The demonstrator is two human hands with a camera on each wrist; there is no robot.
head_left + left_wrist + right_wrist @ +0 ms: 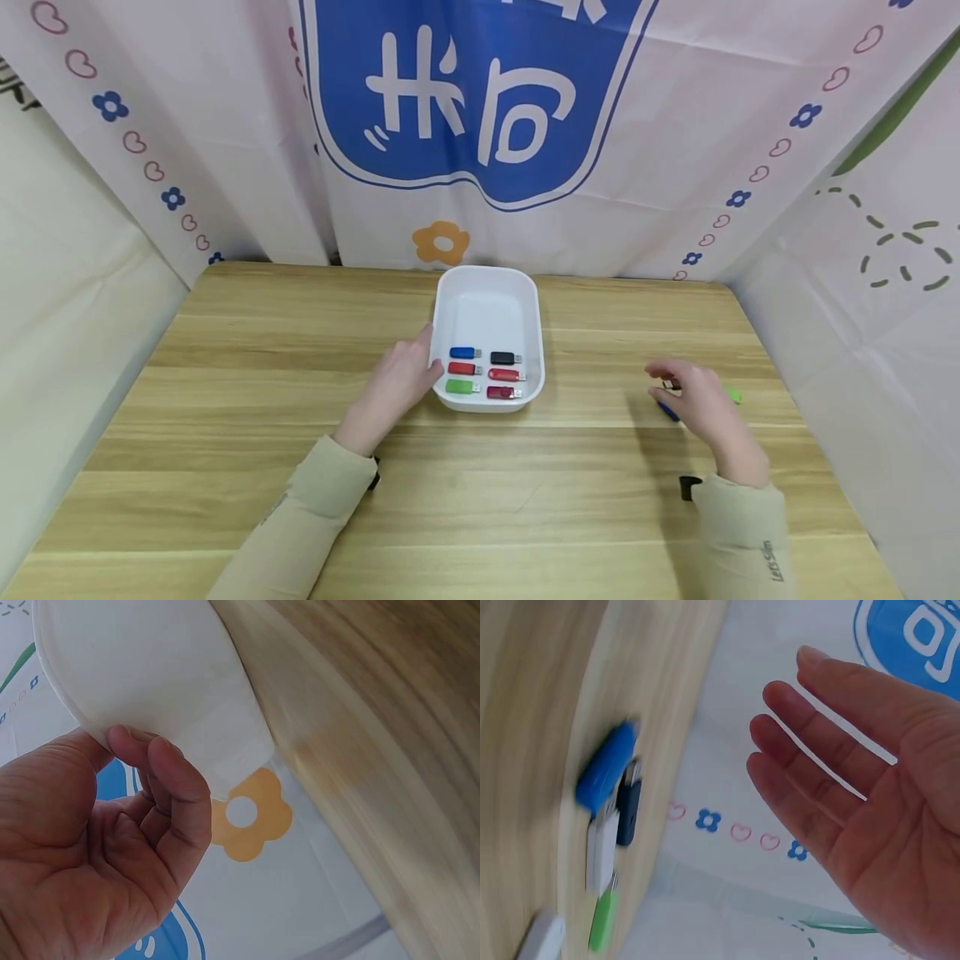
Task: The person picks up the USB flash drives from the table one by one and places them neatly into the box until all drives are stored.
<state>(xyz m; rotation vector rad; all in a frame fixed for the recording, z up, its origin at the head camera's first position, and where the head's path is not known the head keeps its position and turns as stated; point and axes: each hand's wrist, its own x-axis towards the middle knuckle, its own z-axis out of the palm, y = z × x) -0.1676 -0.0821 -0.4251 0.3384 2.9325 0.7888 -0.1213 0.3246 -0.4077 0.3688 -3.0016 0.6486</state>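
Note:
My left hand pinches the left rim of a white plastic tray, as the left wrist view also shows. Inside the tray, USB sticks lie in two columns: blue, red and green on the left, black, red and dark red on the right. With nothing in it, my right hand hovers over a loose group of USB sticks, its fingers spread and relaxed. In the right wrist view these are blue, black, white and green.
Another white stick lies at the lower edge of the right wrist view. The wooden table is bounded at the back by a printed curtain and by pale cloth at both sides. Black wrist straps show at both cuffs.

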